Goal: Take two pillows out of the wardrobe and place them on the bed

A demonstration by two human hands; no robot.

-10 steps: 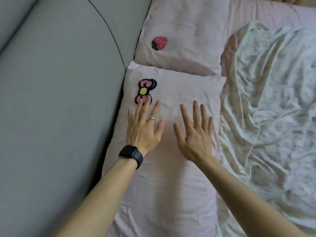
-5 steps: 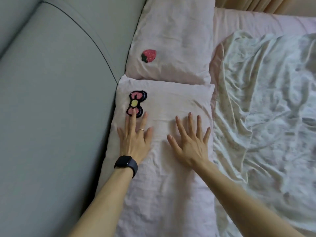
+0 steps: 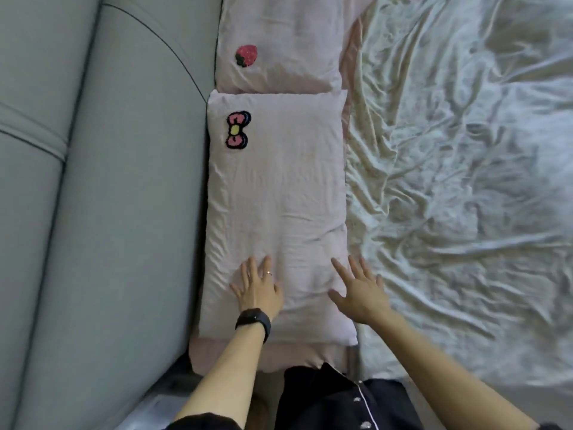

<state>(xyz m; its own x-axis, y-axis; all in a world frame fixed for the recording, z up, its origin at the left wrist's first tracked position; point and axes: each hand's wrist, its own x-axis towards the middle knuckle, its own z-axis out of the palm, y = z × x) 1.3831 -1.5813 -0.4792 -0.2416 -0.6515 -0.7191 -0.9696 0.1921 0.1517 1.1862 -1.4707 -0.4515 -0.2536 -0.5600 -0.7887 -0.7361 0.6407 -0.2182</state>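
Pillow (image 3: 279, 193) under both flat palms

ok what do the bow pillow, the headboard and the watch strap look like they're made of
Bow pillow: soft matte pink woven fabric, probably cotton, finely creased; the bow looks tufted yarn. Headboard: smooth grey padded upholstery with piped seams, possibly faux leather. Watch strap on the left wrist: matte black, likely rubber or silicone.

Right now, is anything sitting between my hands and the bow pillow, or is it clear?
Nothing visible is in the way. The left hand lies flat on the near end of the bow pillow, and the right hand is spread open at its near right corner, beside the rumpled sheet. Both hands are empty.
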